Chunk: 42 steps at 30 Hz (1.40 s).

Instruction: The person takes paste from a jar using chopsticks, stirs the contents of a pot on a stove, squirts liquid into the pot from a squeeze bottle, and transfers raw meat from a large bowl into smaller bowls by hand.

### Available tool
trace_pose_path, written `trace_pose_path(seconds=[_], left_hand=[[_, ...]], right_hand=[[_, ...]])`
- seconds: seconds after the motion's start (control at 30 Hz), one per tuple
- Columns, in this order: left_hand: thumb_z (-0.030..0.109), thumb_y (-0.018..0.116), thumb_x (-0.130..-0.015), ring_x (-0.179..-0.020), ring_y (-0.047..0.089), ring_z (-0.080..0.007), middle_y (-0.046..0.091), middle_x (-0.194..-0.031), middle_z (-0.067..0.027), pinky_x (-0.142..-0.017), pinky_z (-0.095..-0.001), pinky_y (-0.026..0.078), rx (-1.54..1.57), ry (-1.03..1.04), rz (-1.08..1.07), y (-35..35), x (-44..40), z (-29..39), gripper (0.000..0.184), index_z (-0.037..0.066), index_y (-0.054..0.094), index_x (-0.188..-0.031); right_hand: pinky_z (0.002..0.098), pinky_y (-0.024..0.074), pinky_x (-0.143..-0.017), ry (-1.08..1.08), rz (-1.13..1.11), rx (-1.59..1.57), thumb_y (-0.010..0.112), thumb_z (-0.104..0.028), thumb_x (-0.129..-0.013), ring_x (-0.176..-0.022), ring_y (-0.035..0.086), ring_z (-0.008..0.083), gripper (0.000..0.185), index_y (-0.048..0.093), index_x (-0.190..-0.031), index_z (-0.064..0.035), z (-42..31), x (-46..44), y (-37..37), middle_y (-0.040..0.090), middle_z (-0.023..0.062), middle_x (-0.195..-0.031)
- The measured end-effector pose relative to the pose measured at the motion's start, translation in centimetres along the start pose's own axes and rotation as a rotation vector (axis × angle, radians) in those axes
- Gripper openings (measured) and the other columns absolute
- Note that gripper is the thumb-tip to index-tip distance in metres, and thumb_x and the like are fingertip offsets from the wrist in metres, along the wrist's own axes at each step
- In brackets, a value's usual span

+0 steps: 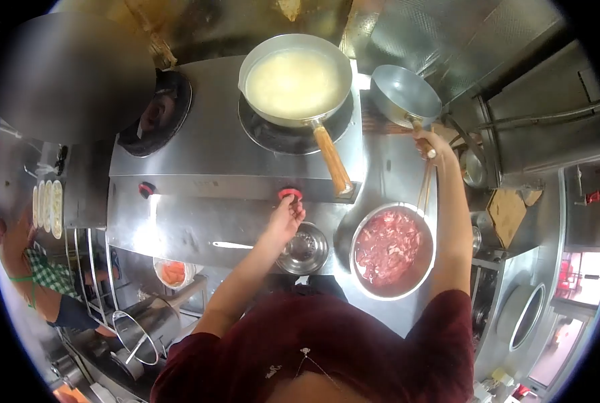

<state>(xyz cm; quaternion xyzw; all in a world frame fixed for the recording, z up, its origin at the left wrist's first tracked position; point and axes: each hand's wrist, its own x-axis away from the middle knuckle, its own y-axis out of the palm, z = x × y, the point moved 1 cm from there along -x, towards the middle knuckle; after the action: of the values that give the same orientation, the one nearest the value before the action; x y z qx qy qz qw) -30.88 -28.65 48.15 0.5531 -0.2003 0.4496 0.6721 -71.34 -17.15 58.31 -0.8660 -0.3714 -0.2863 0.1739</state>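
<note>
My left hand (286, 218) pinches the red stove knob (290, 194) on the front panel of the steel stove. At the upper right, my right hand (433, 144) is wrapped around the wooden handle of a grey saucepan (407, 94), which has no visible food in it. Long wooden chopsticks (425, 185) run from that hand down to a metal bowl of raw sliced meat (388, 248); whether the fingers grip them I cannot tell. On the burner, a larger saucepan (293, 84) holds pale yellowish liquid, its wooden handle (332, 158) pointing toward me.
A small steel bowl (303, 248) and a white-handled utensil (233, 245) lie near my left forearm. Another knob (147, 190) and burner (159, 117) are at left. A tub of orange-red food (173, 272) stands lower left. Another person (38, 275) is at far left.
</note>
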Motion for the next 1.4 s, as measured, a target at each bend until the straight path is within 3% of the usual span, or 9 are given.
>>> trace_pose_path(seconds=[0.27, 0.4, 0.67, 0.9, 1.0, 1.07, 1.13, 1.27, 1.4], left_hand=[[0.027, 0.054, -0.085, -0.062, 0.050, -0.0122, 0.051, -0.071, -0.0018, -0.060, -0.0264, 0.046, -0.012, -0.052, -0.077, -1.4, -0.8, -0.1, 0.022, 0.006, 0.054, -0.091], [0.048, 0.053, -0.080, -0.063, 0.050, -0.0136, 0.050, -0.071, -0.0009, -0.060, -0.0277, 0.044, -0.181, -0.106, -0.063, -1.5, 2.3, 0.7, 0.043, 0.007, 0.054, -0.094], [0.027, 0.047, -0.089, -0.070, 0.053, -0.0069, 0.057, -0.080, -0.0002, -0.063, -0.0216, 0.044, -1.058, 0.143, -0.468, 10.1, 9.9, -6.4, 0.024, 0.007, 0.058, -0.095], [0.016, 0.056, -0.086, -0.079, 0.054, -0.0094, 0.058, -0.089, -0.0021, -0.071, -0.0216, 0.043, -1.212, 1.047, -1.225, 42.0, 19.8, -20.8, 0.019, 0.001, 0.057, -0.098], [0.019, 0.054, -0.081, -0.081, 0.061, -0.0243, 0.061, -0.089, -0.0153, -0.071, -0.0311, 0.049, -1.157, 2.066, -1.271, 54.9, 23.0, -28.7, 0.024, -0.001, 0.060, -0.092], [0.033, 0.058, -0.075, -0.114, 0.039, -0.0369, 0.043, -0.120, -0.0234, -0.099, -0.0403, 0.031, -1.419, 1.991, -1.216, 61.3, 25.0, -32.7, 0.062, -0.004, 0.039, -0.121], [0.027, 0.054, -0.077, -0.112, 0.041, -0.0364, 0.042, -0.120, -0.0251, -0.097, -0.0413, 0.034, -1.385, 2.173, -1.203, 66.6, 24.6, -36.6, 0.053, -0.005, 0.043, -0.119], [0.021, 0.051, -0.078, -0.107, 0.044, -0.0385, 0.048, -0.110, -0.0272, -0.092, -0.0440, 0.037, -2.188, 2.186, -0.928, 71.7, 22.2, -42.5, 0.041, -0.006, 0.048, -0.108], [0.017, 0.050, -0.077, -0.100, 0.048, -0.0389, 0.052, -0.101, -0.0263, -0.084, -0.0446, 0.043, -1.688, 2.359, -0.900, 73.4, 18.2, -43.7, 0.030, -0.007, 0.053, -0.094]], right_hand=[[0.0284, 0.0454, -0.045, -0.049, 0.089, -0.155, 0.060, -0.010, -0.073, -0.044, 0.050, 0.0178, 0.017, 0.054, -0.084, 0.0024, 1.9, 16.4, -0.5, 0.052, 0.0075, -0.056], [0.0274, 0.0442, -0.041, -0.125, 0.180, -0.083, 0.061, -0.008, -0.067, -0.045, 0.050, 0.0157, 0.025, 0.053, -0.087, 0.0063, 6.1, 23.6, -2.7, 0.054, 0.0085, -0.060], [0.0197, 0.0383, -0.042, -0.049, 0.244, -0.225, 0.060, -0.009, -0.062, -0.048, 0.047, 0.0075, 0.025, 0.057, -0.085, 0.0013, 13.6, 37.7, -9.4, 0.050, 0.0006, -0.057], [0.0210, 0.0391, -0.042, -0.100, 0.355, -0.227, 0.062, -0.009, -0.067, -0.046, 0.046, 0.0081, 0.022, 0.055, -0.086, 0.0008, 19.9, 46.1, -20.9, 0.049, 0.0015, -0.059], [0.0218, 0.0380, -0.043, -0.119, 0.446, -0.166, 0.061, -0.010, -0.069, -0.046, 0.045, 0.0080, 0.022, 0.054, -0.087, 0.0002, 20.8, 47.5, -24.9, 0.049, 0.0015, -0.060], [0.0219, 0.0373, -0.043, -0.158, 0.472, -0.129, 0.061, -0.011, -0.069, -0.046, 0.045, 0.0081, 0.022, 0.054, -0.087, 0.0006, 21.5, 47.5, -27.4, 0.048, 0.0014, -0.059], [0.0218, 0.0372, -0.043, -0.203, 0.492, -0.156, 0.060, -0.011, -0.069, -0.047, 0.045, 0.0082, 0.022, 0.054, -0.087, 0.0007, 21.9, 47.0, -29.0, 0.048, 0.0017, -0.059], [0.0222, 0.0375, -0.043, -0.234, 0.495, -0.182, 0.060, -0.010, -0.069, -0.047, 0.046, 0.0084, 0.020, 0.053, -0.085, 0.0008, 22.3, 45.6, -31.8, 0.048, 0.0017, -0.057], [0.0244, 0.0373, -0.042, -0.310, 0.445, -0.253, 0.059, -0.010, -0.070, -0.047, 0.046, 0.0102, 0.018, 0.054, -0.082, 0.0014, 22.8, 42.7, -34.3, 0.049, 0.0028, -0.056]])
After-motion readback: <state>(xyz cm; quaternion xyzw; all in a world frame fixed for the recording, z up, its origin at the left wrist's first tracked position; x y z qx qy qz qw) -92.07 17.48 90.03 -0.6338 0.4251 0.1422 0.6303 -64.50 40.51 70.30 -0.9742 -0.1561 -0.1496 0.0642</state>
